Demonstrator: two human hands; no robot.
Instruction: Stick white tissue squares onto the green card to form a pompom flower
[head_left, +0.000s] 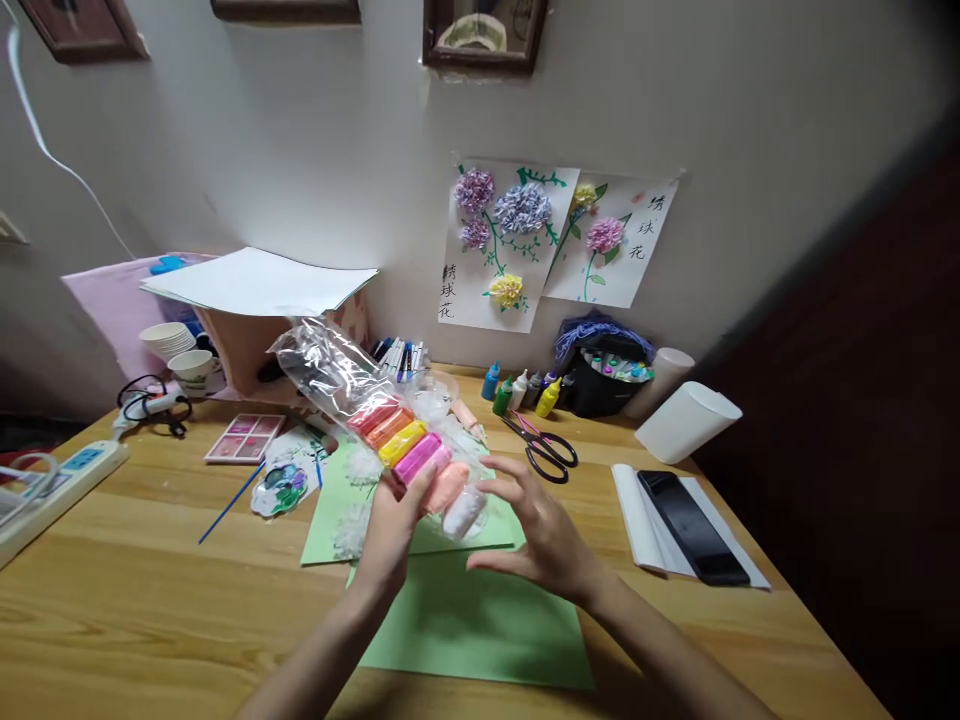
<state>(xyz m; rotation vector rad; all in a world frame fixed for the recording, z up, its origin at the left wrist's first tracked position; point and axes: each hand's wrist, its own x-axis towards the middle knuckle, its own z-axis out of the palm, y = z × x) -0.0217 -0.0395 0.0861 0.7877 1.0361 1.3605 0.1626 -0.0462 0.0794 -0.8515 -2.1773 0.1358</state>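
A clear plastic bag of modelling clay (416,455) is held up, tilted, over the middle of the desk. Inside it, small wrapped packs run in a row from red and orange through yellow and pink to peach and white. My left hand (391,530) grips the bag's lower side, thumb across the pink pack. At the white end, my right hand (538,528) has its fingers spread, close to the bag; whether a fingertip touches it I cannot tell. Below lie green paper sheets (480,625), one bearing white tufts (351,532).
Black-handled scissors (551,455) and several paint bottles (549,397) stand behind my right hand. A phone (691,525) rests on white tissues at right. On the left are a paint palette (279,487), a blue brush (232,502) and a power strip (64,495).
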